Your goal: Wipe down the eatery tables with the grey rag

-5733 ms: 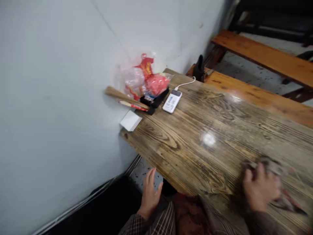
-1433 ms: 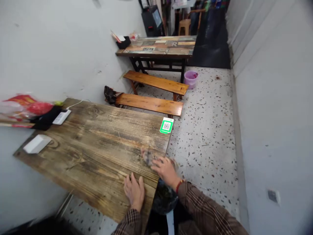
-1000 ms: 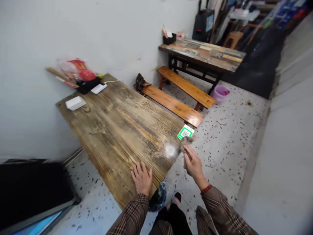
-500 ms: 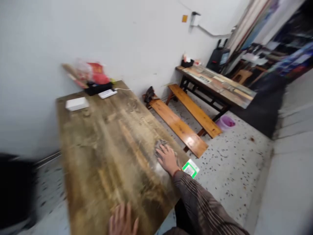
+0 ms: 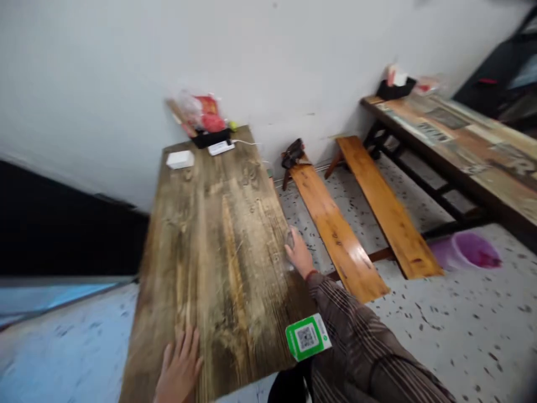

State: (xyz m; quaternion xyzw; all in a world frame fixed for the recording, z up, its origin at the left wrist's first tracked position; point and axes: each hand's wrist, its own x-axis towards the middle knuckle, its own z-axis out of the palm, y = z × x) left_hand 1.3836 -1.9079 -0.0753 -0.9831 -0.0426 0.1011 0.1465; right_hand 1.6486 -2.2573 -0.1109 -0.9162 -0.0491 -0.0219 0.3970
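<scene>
My right hand [image 5: 300, 253] is at the right edge of the wooden table [image 5: 210, 235], its fingers curled over a grey cloth [image 5: 289, 239]. Only a small part of that cloth shows; the rest is hidden by the hand. Nearer the front left of the tabletop, my left hand [image 5: 179, 364] lies flat with its fingers stretched out and nothing held. A green and white QR code card [image 5: 308, 337] is at the table's front right corner, beside my right sleeve.
At the table's far end are a white box [image 5: 180, 159], a white device [image 5: 221, 148] with a cable, and a black holder [image 5: 212, 137] with red packaging. Two wooden benches [image 5: 335, 235] [image 5: 384, 207] stand to the right, before a second table [image 5: 457, 129] and a purple bucket [image 5: 470, 252].
My right hand has moved from the tabletop to its right edge with the cloth. My left hand still rests on the table. The view has turned, bringing the benches closer.
</scene>
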